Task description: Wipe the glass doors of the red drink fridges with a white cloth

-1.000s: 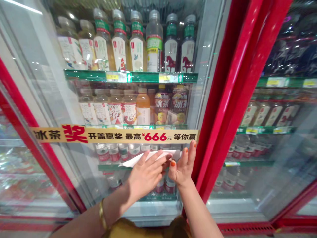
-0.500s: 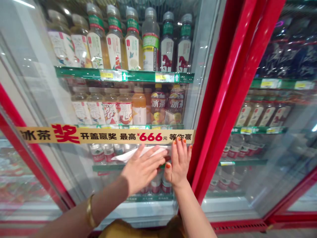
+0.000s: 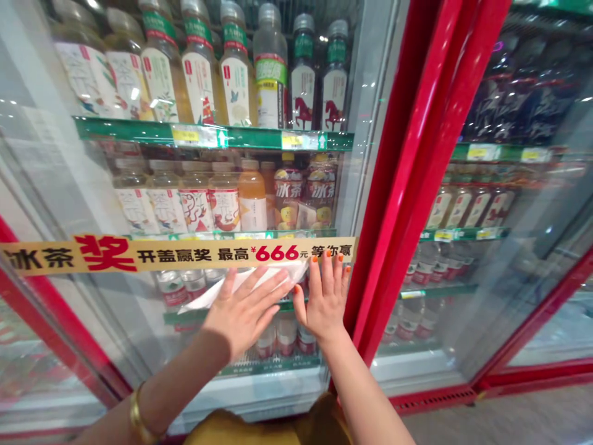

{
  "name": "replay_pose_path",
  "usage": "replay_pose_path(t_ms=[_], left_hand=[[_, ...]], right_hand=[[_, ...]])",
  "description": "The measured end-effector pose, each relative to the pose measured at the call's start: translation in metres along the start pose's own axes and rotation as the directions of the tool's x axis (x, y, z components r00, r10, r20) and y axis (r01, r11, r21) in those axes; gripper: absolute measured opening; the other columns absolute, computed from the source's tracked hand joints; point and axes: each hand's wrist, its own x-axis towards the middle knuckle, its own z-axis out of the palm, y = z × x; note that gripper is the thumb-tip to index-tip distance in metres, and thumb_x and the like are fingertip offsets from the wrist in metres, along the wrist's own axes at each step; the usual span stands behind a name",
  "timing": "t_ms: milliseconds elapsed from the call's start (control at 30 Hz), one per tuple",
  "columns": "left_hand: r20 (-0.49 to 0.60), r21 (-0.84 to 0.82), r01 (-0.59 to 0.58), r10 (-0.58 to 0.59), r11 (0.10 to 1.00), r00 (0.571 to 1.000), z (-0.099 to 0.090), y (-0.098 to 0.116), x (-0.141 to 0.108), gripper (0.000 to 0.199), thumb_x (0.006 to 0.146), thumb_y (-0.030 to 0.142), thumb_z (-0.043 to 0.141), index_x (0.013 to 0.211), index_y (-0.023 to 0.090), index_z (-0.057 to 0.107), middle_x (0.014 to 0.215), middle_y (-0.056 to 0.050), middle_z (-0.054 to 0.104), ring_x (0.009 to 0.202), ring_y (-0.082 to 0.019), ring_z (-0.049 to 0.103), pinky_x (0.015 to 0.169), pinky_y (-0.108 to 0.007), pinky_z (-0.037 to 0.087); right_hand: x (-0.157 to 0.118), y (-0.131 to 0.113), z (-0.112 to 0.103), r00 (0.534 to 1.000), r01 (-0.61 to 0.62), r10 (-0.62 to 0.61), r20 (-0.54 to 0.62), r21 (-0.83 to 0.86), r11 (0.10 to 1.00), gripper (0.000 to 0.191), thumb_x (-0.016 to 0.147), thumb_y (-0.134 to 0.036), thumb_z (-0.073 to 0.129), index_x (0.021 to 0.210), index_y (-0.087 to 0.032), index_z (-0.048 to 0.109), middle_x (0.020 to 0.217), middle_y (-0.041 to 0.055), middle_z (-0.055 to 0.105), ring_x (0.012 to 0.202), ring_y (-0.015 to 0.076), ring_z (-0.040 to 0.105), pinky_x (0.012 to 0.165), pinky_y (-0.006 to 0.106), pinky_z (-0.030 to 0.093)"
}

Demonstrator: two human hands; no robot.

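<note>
My left hand (image 3: 248, 309) lies flat with fingers outstretched over a white cloth or tissue (image 3: 206, 301), pressing it against the glass door. Part of the white piece shows left of the hand, and more of it sticks out above the fingers. To the right, my right hand (image 3: 323, 303) rests flat on the same glass, fingers up and thumb apart, holding nothing. Its fingertips overlap the right end of a yellow promotional strip (image 3: 178, 254) stuck across the door. A gold bangle (image 3: 139, 415) circles my left forearm.
Behind the glass, bottled drinks (image 3: 238, 74) stand on several shelves with green price rails (image 3: 250, 137). A red door frame (image 3: 398, 204) rises just right of my right hand. Another glass-fronted section with bottles (image 3: 467, 204) lies beyond it.
My left hand has shifted left and slightly down across the glass with the white cloth. In view, the door and my right hand also sit further left as the camera has turned.
</note>
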Motion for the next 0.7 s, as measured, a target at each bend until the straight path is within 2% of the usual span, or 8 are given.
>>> replay_pose_path(t_ms=[100, 200, 267, 367, 433, 500, 600, 700], left_hand=[[-0.051, 0.049, 0.185, -0.182, 0.981, 0.982, -0.012, -0.042, -0.028, 0.078, 0.11, 0.041, 0.056, 0.174, 0.057, 0.014, 0.174, 0.01, 0.05, 0.175, -0.026, 0.016, 0.138, -0.065, -0.016], [-0.121, 0.032, 0.36, -0.354, 0.932, 0.927, -0.036, -0.068, -0.007, 0.078, 0.112, 0.045, 0.051, 0.177, 0.048, 0.008, 0.188, 0.001, 0.021, 0.176, -0.034, -0.004, 0.132, -0.077, -0.017], [-0.143, 0.003, 0.376, -0.372, 0.927, 0.917, -0.041, -0.058, 0.017, 0.077, 0.113, 0.044, 0.048, 0.18, 0.038, 0.009, 0.19, -0.003, 0.011, 0.175, -0.032, -0.011, 0.137, -0.072, -0.012], [-0.094, 0.043, 0.228, -0.224, 0.973, 0.97, -0.024, -0.02, 0.027, 0.076, 0.111, 0.054, 0.052, 0.179, 0.036, 0.024, 0.186, 0.002, 0.029, 0.177, -0.026, -0.003, 0.142, -0.058, -0.011], [-0.079, 0.057, 0.145, -0.14, 0.988, 0.987, -0.004, 0.001, 0.003, 0.074, 0.108, 0.06, 0.056, 0.176, 0.041, 0.032, 0.18, 0.007, 0.042, 0.177, -0.021, 0.003, 0.144, -0.051, -0.01], [-0.114, 0.067, 0.204, -0.196, 0.977, 0.974, 0.008, 0.004, -0.037, 0.077, 0.108, 0.053, 0.061, 0.177, 0.043, 0.028, 0.177, 0.008, 0.046, 0.176, -0.018, 0.003, 0.145, -0.046, -0.008], [-0.172, 0.066, 0.481, -0.465, 0.874, 0.869, -0.001, -0.033, -0.086, 0.089, 0.108, 0.03, 0.06, 0.18, 0.039, 0.009, 0.187, 0.002, 0.021, 0.176, -0.023, -0.003, 0.144, -0.051, -0.006], [-0.199, 0.005, 0.712, -0.698, 0.702, 0.688, -0.028, -0.079, -0.081, 0.083, 0.112, 0.027, 0.044, 0.181, 0.031, -0.003, 0.188, -0.008, -0.006, 0.174, -0.035, -0.008, 0.14, -0.069, -0.001]], right_hand=[[0.0, 0.0, 0.0, 1.0, -0.011, 0.011, 0.008, -0.012, 1.0, 0.091, 0.099, -0.033, 0.058, 0.18, -0.017, 0.018, 0.187, 0.0145, 0.023, 0.175, 0.0367, 0.015, 0.139, 0.062, 0.028], [-0.001, 0.001, 0.0, 1.0, -0.012, 0.012, -0.002, -0.022, 1.0, 0.092, 0.099, -0.032, 0.059, 0.18, -0.017, 0.018, 0.187, 0.0145, 0.023, 0.175, 0.0368, 0.016, 0.138, 0.062, 0.029], [-0.001, 0.002, -0.001, 1.0, -0.01, 0.01, -0.006, -0.015, 1.0, 0.09, 0.1, -0.03, 0.059, 0.18, -0.018, 0.019, 0.187, 0.0143, 0.023, 0.175, 0.036, 0.018, 0.139, 0.061, 0.029], [-0.002, 0.005, -0.001, 1.0, -0.005, 0.005, -0.019, 0.007, 1.0, 0.084, 0.103, -0.029, 0.059, 0.179, -0.019, 0.024, 0.186, 0.0136, 0.027, 0.174, 0.0345, 0.021, 0.14, 0.06, 0.025], [-0.003, 0.007, 0.0, 1.0, -0.007, 0.007, -0.029, 0.017, 1.0, 0.082, 0.104, -0.03, 0.058, 0.178, -0.02, 0.026, 0.185, 0.0138, 0.029, 0.173, 0.0356, 0.024, 0.14, 0.061, 0.026], [-0.005, 0.008, 0.001, 0.999, -0.014, 0.014, -0.034, 0.022, 1.0, 0.081, 0.104, -0.03, 0.058, 0.178, -0.022, 0.027, 0.184, 0.0147, 0.032, 0.172, 0.0384, 0.028, 0.138, 0.064, 0.029], [-0.008, 0.007, 0.002, 0.999, -0.029, 0.029, -0.031, 0.026, 0.999, 0.082, 0.103, -0.031, 0.06, 0.178, -0.023, 0.029, 0.183, 0.0156, 0.035, 0.169, 0.0421, 0.033, 0.135, 0.068, 0.033], [-0.011, 0.008, 0.003, 0.998, -0.055, 0.056, -0.038, 0.025, 0.998, 0.082, 0.102, -0.034, 0.06, 0.178, -0.025, 0.03, 0.182, 0.0162, 0.037, 0.167, 0.0455, 0.036, 0.132, 0.073, 0.034]])
